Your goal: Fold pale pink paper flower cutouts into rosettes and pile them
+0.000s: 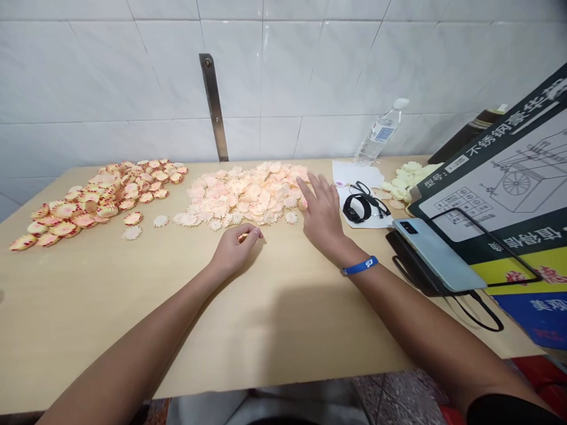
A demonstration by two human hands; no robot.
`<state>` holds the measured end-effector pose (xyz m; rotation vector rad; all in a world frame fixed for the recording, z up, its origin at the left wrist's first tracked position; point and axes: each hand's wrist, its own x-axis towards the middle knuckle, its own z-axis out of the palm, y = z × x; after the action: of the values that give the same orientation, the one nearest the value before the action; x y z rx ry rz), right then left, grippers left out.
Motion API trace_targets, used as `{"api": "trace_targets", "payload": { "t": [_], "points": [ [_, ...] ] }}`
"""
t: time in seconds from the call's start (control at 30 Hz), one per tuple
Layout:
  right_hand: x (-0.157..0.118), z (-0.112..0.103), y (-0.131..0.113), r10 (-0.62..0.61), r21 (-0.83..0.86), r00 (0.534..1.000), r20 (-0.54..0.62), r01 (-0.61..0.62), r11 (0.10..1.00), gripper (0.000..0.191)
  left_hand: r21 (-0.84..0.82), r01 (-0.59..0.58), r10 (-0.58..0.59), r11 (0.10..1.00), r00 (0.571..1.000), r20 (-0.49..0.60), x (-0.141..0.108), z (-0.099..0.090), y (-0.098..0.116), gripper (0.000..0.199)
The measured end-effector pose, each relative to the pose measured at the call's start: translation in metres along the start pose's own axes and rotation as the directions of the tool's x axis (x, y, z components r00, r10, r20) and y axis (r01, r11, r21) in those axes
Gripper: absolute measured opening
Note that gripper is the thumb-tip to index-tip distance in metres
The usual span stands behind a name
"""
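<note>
Currently, your left hand pinches a small orange piece above the wooden tabletop. Your right hand lies spread against the large heap of pale flower-shaped pieces, which remains well apart from the sizeable pile of red-edged pieces.

Right hand open at right edge of pale scalloped disc pile; left hand pinching small orange piece just in front; red-rimmed discs left of pile.
</note>
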<state>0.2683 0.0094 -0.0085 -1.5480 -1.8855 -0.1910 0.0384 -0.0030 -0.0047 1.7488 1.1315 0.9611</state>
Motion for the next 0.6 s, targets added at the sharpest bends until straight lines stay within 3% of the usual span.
{"api": "trace_targets", "payload": {
  "t": [0.07,0.1,0.17,0.23,0.3,0.37,0.5,0.6],
  "points": [
    [-0.002,0.005,-0.004,0.114,0.261,0.991,-0.064,-0.094,0.961,0.051,-0.003,-0.014,0.014,1.000,0.998,-0.055,-0.001,-0.001,-0.001,0.021],
    [-0.004,0.008,-0.007,0.193,0.431,0.980,-0.050,-0.153,0.889,0.049,-0.007,-0.023,0.022,1.000,0.997,-0.077,-0.001,-0.001,-0.002,0.019],
    [-0.008,0.014,-0.017,0.293,0.724,0.949,0.114,-0.281,0.630,0.053,-0.004,-0.046,0.046,0.999,0.996,-0.082,-0.001,-0.001,-0.005,0.017],
    [-0.012,0.017,-0.028,0.280,0.846,0.911,0.302,-0.392,0.361,0.064,0.034,-0.060,0.061,0.998,0.997,-0.044,-0.002,0.000,-0.006,0.019],
    [-0.018,0.018,-0.037,0.238,0.864,0.885,0.400,-0.451,0.224,0.071,0.105,-0.068,0.067,0.992,0.998,0.010,-0.003,0.000,-0.006,0.021],
    [-0.022,0.017,-0.044,0.207,0.861,0.884,0.420,-0.460,0.216,0.072,0.193,-0.082,0.068,0.978,0.995,0.077,-0.005,0.001,-0.002,0.023],
    [-0.030,0.015,-0.052,0.129,0.831,0.904,0.407,-0.425,0.359,0.069,0.356,-0.151,0.072,0.922,0.971,0.227,-0.008,0.000,0.006,0.030],
    [-0.033,0.016,-0.055,0.086,0.807,0.914,0.397,-0.392,0.442,0.065,0.477,-0.182,0.053,0.860,0.961,0.272,-0.009,0.000,0.009,0.030]
  ]
}}
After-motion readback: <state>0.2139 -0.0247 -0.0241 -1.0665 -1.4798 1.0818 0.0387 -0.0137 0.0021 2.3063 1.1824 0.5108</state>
